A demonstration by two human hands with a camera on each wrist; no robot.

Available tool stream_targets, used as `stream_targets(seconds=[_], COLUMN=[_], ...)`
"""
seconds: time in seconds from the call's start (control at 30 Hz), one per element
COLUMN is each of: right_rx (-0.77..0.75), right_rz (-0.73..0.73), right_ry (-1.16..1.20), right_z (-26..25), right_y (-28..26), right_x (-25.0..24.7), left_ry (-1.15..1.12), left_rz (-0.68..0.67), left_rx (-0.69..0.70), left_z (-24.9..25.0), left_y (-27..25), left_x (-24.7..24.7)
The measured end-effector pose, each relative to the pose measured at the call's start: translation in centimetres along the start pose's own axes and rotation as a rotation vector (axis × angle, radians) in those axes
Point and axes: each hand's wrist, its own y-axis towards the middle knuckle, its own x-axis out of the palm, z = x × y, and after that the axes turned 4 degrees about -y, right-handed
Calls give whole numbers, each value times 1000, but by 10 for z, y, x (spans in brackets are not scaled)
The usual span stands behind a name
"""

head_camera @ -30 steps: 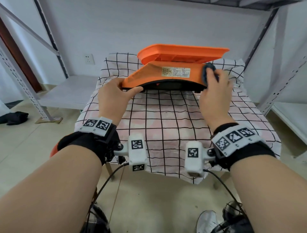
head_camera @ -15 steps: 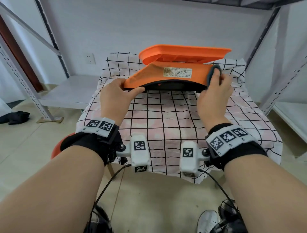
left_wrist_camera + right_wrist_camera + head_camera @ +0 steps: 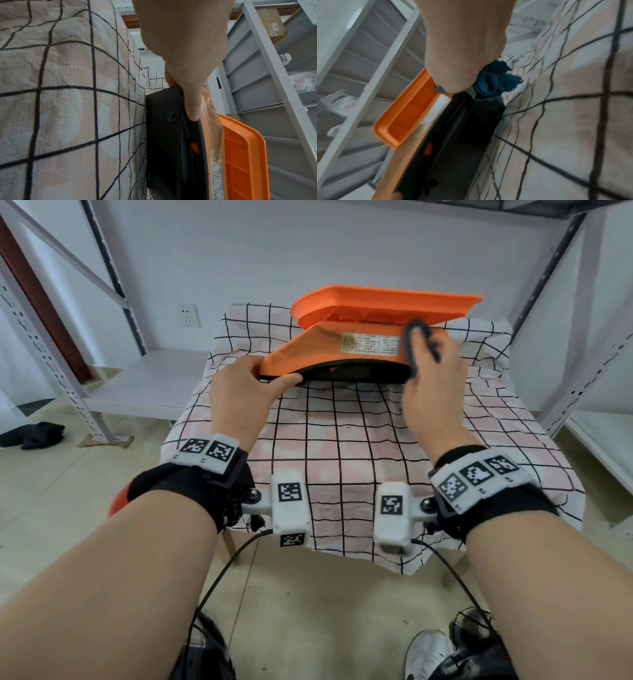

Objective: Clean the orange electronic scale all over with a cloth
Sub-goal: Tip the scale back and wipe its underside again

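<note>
Centrally: orange electronic scale (image 3: 346, 350) tipped up on far part of bench, black underside (image 3: 164, 142) facing person, weighing tray (image 3: 383, 304) behind. Checked cloth cover (image 3: 342, 446) over bench. Left hand (image 3: 239, 392) grips scale's left end, thumb on black base rim. Right hand (image 3: 433, 378) clutches bunched blue cloth (image 3: 494, 82), pressing it against scale's right end beside printed label (image 3: 371, 343). Grey metal shelving (image 3: 582, 337) alongside.

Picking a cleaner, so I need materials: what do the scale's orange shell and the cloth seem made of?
The scale looks like moulded plastic: matte orange shell, ribbed tray underside, black base. The cloth in the right hand seems soft woven fabric, dark blue, bunched with frayed edges; the fibre can't be told.
</note>
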Motion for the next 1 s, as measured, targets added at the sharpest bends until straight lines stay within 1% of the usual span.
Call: stream_targets(seconds=[0.03,0.1,0.13,0.17,0.2,0.3,0.33,0.37,0.4,0.43,0.47,0.5,0.53,0.57,0.6,0.63,0.67,0.7,0.73,0.77,0.83,0.87,0.9,0.93,1.0], right_rx=[81,202,227,220,176,-68,-126,-139,-106,-35,66,188,316,429,513,572,598,585,527,426,185,89,27,-6,-10], right_rz=[14,-12,-20,-28,-50,-164,-154,-95,-2,113,222,293,314,289,235,172,129,117,120,113,32,-14,-43,-53,-33], right_ry=[-17,-53,-54,-38,-9,116,178,242,285,305,314,329,349,347,313,265,224,201,200,210,231,242,258,277,282], right_z=[5,1,-7,-16,-25,-42,-43,-41,-37,-31,-24,-16,-10,-4,-1,0,-2,-7,-14,-22,-40,-47,-52,-55,-47], right_y=[-1,-3,-4,-3,-3,-7,-8,-7,-6,-4,-3,-3,-3,-5,-7,-11,-13,-14,-14,-13,-11,-10,-9,-6,-2], right_x=[-2,-1,0,1,3,9,7,5,2,-2,-6,-10,-14,-13,-11,-7,-4,-2,0,2,7,8,10,10,10], left_ry=[7,15,13,9,5,3,7,13,18,21,21,19,15,11,12,17,25,31,34,33,30,30,29,32,45], left_rz=[0,-2,-5,-9,-11,-11,-11,-12,-14,-16,-18,-18,-18,-19,-20,-20,-19,-16,-12,-9,-10,-14,-17,-19,-26], left_rx=[1,1,-1,-5,-8,-3,-3,-2,-1,2,2,1,0,2,4,8,10,10,10,11,21,22,21,25,37], left_z=[1,2,1,1,0,-1,-1,-2,-2,-3,-3,-2,-2,-2,-2,-1,-1,-1,0,1,2,2,2,2,1], left_y=[0,-1,-2,-2,-2,-1,-1,-2,-2,-2,-2,-2,-2,-2,-2,-3,-3,-3,-3,-2,-1,-1,0,0,0], left_x=[0,0,0,0,0,-1,-2,-3,-4,-4,-4,-4,-4,-4,-4,-4,-4,-3,-3,-2,-2,-2,-2,-3,-4])
